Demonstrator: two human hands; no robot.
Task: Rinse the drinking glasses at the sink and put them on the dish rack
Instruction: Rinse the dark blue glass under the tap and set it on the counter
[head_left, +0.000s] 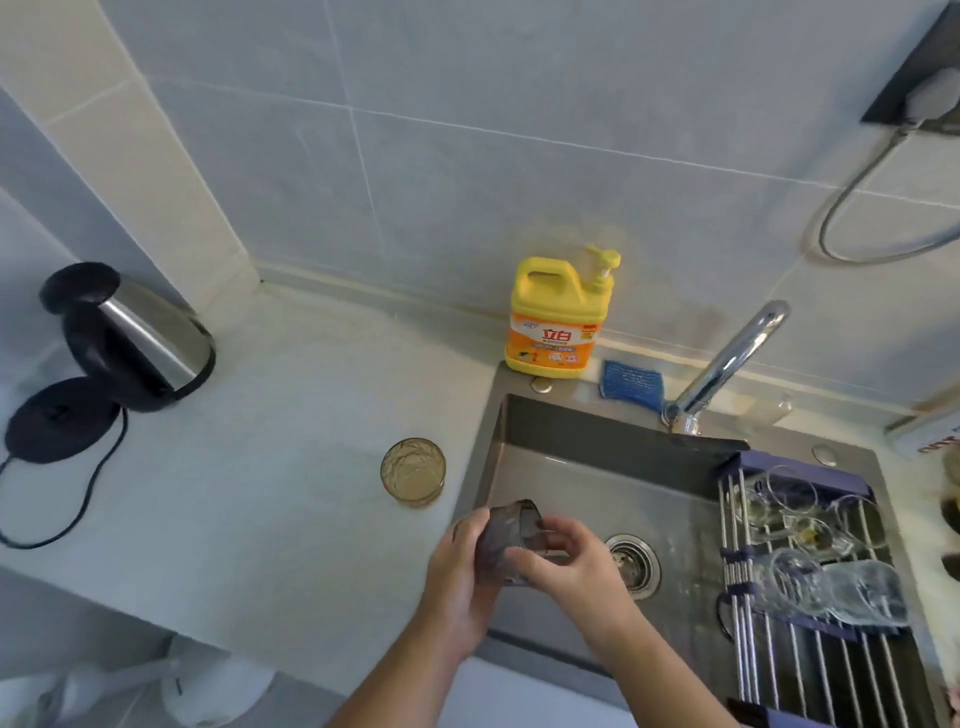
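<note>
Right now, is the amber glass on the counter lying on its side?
No, the amber glass stands upright, mouth up, on the counter left of the sink.

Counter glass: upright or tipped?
Upright. The glass stands on its base on the counter, open rim facing up, left of the sink.

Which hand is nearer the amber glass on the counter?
Left. The left hand sits just below-right of the amber glass; the right hand is farther right, over the sink.
</note>
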